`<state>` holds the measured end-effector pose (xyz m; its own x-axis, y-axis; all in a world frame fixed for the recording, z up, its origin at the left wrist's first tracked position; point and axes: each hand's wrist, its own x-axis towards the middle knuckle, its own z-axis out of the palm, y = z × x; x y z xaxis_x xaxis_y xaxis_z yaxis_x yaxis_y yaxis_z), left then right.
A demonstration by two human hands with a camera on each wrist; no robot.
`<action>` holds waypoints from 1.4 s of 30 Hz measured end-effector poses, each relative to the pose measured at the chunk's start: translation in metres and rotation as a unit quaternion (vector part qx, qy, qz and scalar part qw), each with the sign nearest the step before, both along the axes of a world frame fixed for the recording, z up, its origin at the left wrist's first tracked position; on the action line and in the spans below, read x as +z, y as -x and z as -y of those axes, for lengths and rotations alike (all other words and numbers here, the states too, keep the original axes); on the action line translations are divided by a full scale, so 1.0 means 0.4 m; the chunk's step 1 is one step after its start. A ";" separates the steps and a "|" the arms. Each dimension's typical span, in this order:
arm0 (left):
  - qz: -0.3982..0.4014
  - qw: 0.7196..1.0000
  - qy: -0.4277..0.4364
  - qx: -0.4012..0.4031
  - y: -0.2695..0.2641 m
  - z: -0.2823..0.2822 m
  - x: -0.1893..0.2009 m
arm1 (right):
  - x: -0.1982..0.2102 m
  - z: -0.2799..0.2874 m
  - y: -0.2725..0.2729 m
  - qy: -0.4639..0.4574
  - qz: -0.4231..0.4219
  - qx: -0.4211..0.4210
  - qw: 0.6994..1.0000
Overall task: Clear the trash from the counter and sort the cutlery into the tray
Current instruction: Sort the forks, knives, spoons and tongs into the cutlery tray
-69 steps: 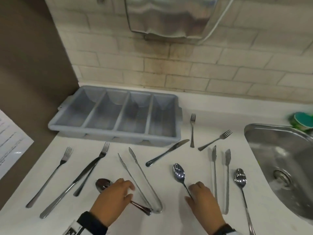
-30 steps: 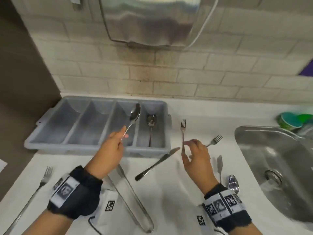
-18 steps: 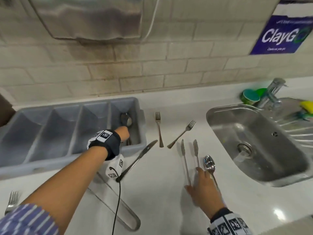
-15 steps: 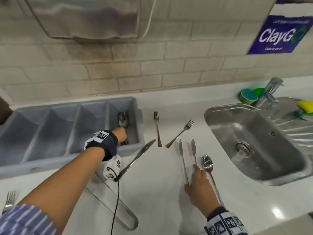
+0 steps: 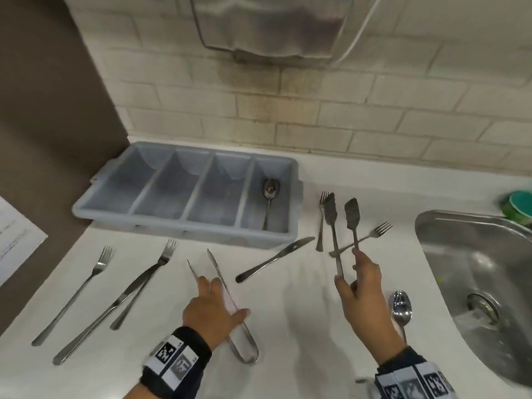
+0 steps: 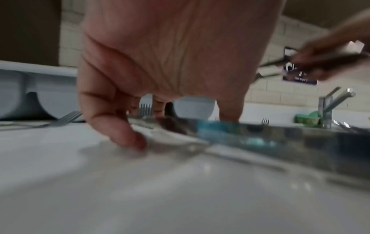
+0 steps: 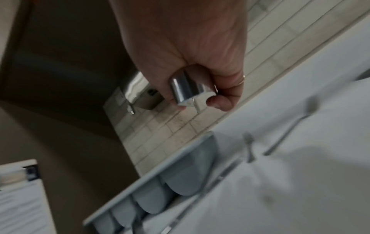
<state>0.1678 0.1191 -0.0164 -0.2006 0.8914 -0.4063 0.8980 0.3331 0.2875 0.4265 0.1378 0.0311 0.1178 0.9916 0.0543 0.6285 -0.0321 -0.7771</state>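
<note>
The grey four-compartment tray (image 5: pixel 184 227) stands at the back of the counter, with one spoon (image 5: pixel 270 188) in its rightmost compartment. My right hand (image 5: pixel 349 272) grips the small tongs (image 5: pixel 335 246) by their lower part and holds them above the counter, tips pointing away from me. The right wrist view shows their bent end (image 7: pixel 188 90) inside my curled right hand (image 7: pixel 198 104). My left hand (image 5: pixel 223 296) curls over the large tongs (image 5: pixel 213 262), which lie on the counter. In the left wrist view my left hand (image 6: pixel 176 125) has its fingertips at the large tongs (image 6: pixel 260 134).
On the counter lie a fork (image 5: pixel 98 266) at the left, a knife crossed with a fork (image 5: pixel 138 283), a knife (image 5: pixel 273 260), two forks (image 5: pixel 321 220) (image 5: pixel 377 230) and a spoon (image 5: pixel 401 306). The steel sink (image 5: pixel 475 283) is at the right, with a green scrubber (image 5: pixel 518 205) behind it.
My left hand left the spoon in the tray's right compartment and came back onto the large tongs. My right hand lifted the small tongs off the counter.
</note>
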 end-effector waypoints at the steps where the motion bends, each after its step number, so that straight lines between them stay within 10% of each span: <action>1: 0.010 1.000 -0.008 0.013 -0.003 0.018 -0.015 | 0.013 -0.032 0.022 -0.016 -0.013 0.017 1.000; 6: 0.079 0.992 -0.044 0.091 0.021 0.075 -0.011 | 0.050 -0.215 0.184 0.000 -0.124 0.112 0.986; 13: 0.224 0.964 -0.071 0.123 0.158 0.149 0.014 | 0.088 -0.410 0.494 0.091 -0.062 0.157 0.981; 25: 0.402 0.896 -0.181 0.056 0.415 0.112 0.216 | -0.056 -0.505 0.700 0.204 0.326 0.208 0.899; 30: 0.371 0.901 -0.221 -0.047 0.402 -0.131 0.302 | -0.007 -0.435 0.621 0.052 0.157 0.163 0.973; 34: 0.318 0.917 -0.234 -0.064 0.316 -0.367 0.306 | 0.043 -0.275 0.499 -0.169 0.111 0.109 0.973; 42: 0.114 0.977 -0.078 -0.160 0.191 -0.584 0.171 | -0.066 -0.085 0.347 -0.019 0.196 0.150 0.969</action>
<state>0.0914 0.3525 0.0519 0.1789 0.9482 -0.2627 0.8555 -0.0180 0.5176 0.2878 0.1718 0.0049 -0.2121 0.9744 0.0746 0.8518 0.2217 -0.4747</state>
